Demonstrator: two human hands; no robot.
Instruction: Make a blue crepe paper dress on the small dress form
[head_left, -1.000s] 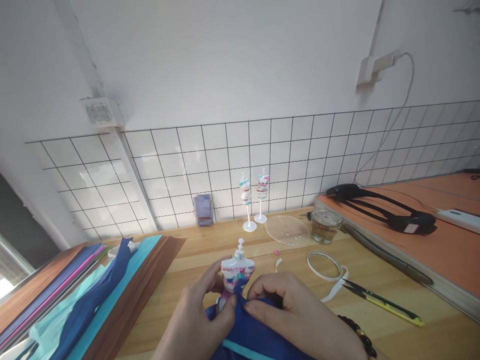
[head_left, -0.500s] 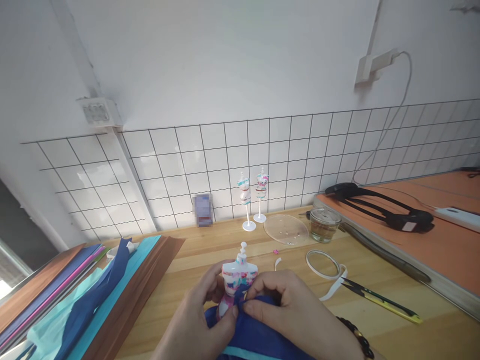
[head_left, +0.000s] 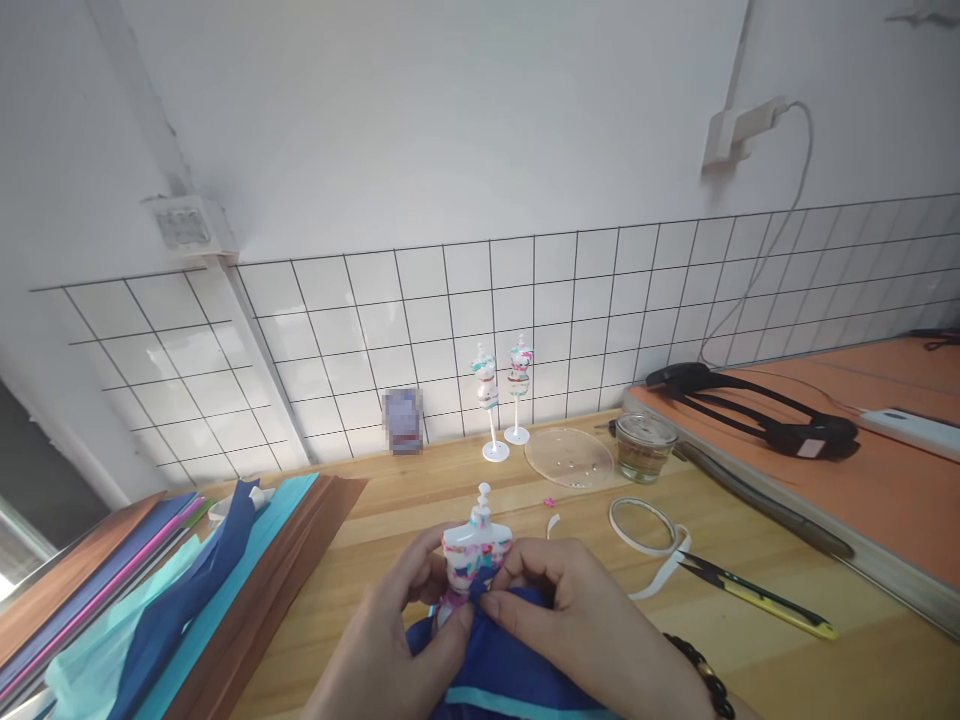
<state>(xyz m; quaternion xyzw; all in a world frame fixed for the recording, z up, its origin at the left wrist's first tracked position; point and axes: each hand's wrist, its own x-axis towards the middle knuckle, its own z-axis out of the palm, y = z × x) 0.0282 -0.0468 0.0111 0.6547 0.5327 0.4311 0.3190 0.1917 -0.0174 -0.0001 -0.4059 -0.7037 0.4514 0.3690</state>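
Fingers of the left hand (head_left: 390, 640) and right hand (head_left: 592, 630) are pinching dark blue paper (head_left: 510, 670) against the waist of a tiny mannequin (head_left: 474, 555) low over the bench (head_left: 787, 670), the skirt looking gathered but not yet fastened, bodice bare.

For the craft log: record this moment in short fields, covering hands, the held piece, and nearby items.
left hand: grips the mini mannequin from its left side
right hand: pinches blue paper against the mannequin's waist
blue paper: has a light blue stripe, bunched below the figure
behind: two mini mannequins on stands
right of hands: white tape ring, snips, glass jar
left: stacked coloured paper sheets
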